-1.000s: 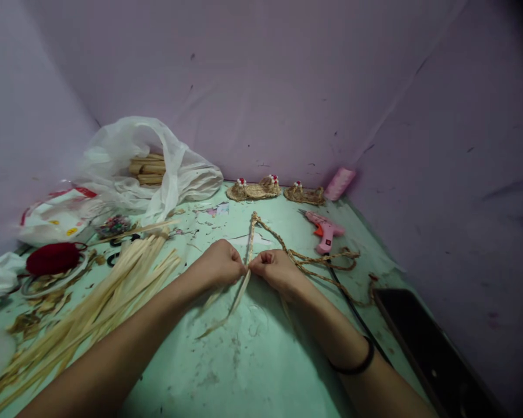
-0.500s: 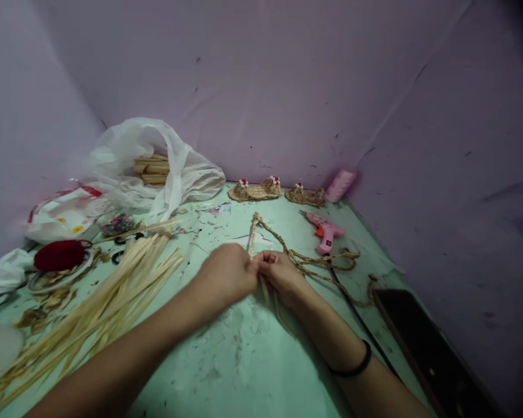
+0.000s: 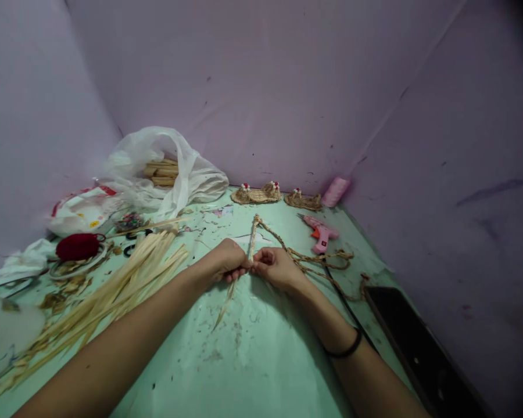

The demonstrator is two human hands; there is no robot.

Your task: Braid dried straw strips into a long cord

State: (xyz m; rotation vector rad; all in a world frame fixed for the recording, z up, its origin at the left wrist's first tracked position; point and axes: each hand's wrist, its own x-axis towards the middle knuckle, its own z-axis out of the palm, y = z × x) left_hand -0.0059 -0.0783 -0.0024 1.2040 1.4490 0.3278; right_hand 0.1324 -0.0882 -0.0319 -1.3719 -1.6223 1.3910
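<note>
Straw braid (image 3: 253, 241) is mid-frame, directly up-frame of both grips. Left hand (image 3: 230, 261) and right hand (image 3: 276, 267) meet at its lower end, one each side, fingertips pinched on it. Neither is nearer; tips look about touching, can't see a gap. Long axis runs almost straight up the frame, slight lean right, to a fold. From there the braided cord (image 3: 314, 261) drops down-right and loops on the tabletop (image 3: 244, 371) below the glue gun (image 3: 322, 232). Loose strand ends (image 3: 224, 307) trail from under the left hand, down and a bit left. Ends under the right hand too faint to count. Pile of pale strips (image 3: 126, 273) lies left of frame centre, nearer the left hand.
</note>
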